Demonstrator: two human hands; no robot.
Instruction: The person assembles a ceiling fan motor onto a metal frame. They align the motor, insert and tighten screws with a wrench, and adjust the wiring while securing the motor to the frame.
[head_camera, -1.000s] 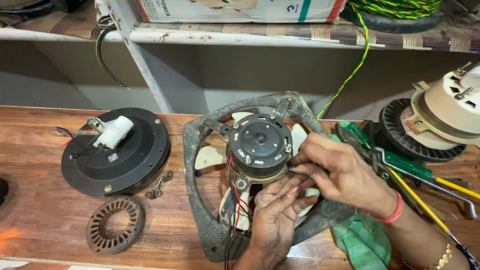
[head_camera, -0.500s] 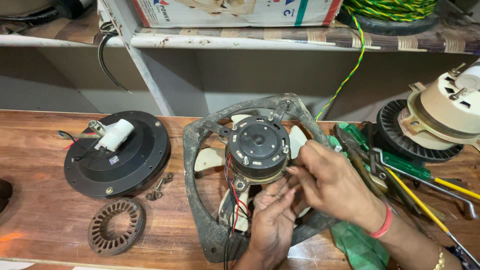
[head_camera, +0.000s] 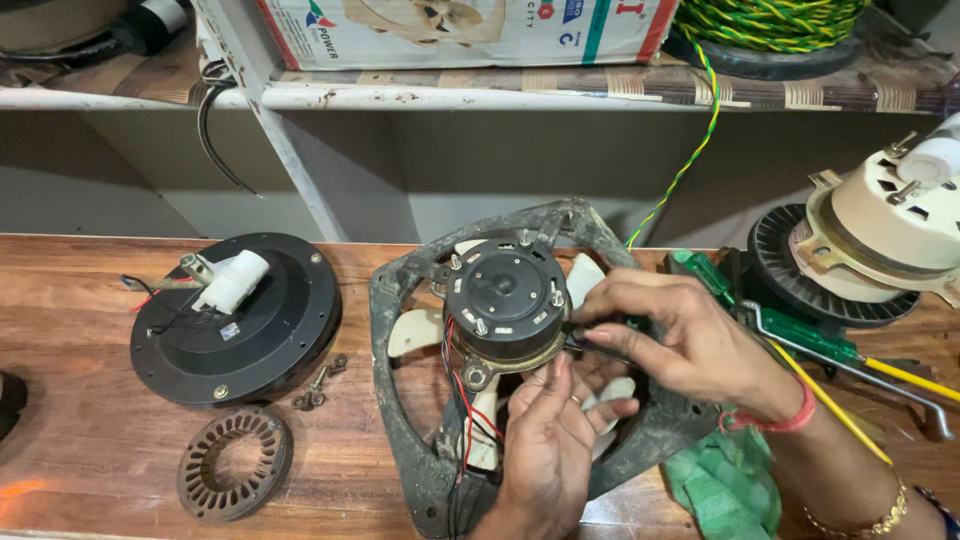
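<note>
A dusty grey exhaust-fan frame (head_camera: 395, 330) with cream blades lies on the wooden bench (head_camera: 70, 330). Its round black motor (head_camera: 505, 300) sits at the centre, with red and black wires hanging below it. My left hand (head_camera: 550, 440) reaches up from below and touches the motor's lower right edge, fingers bent against the frame. My right hand (head_camera: 680, 340) comes from the right and pinches a thin dark tool (head_camera: 590, 340) against the motor's right side.
A black round motor cover (head_camera: 235, 320) with a white part lies at left, a rusty stator ring (head_camera: 233, 463) and small screws (head_camera: 318, 385) in front of it. Green cloth (head_camera: 735, 485), screwdrivers (head_camera: 800, 335) and a cream fan motor (head_camera: 890, 230) sit at right. A shelf overhangs behind.
My right hand has shifted up and left along the motor's right side. My left hand has stayed under the motor. The view has drifted slightly.
</note>
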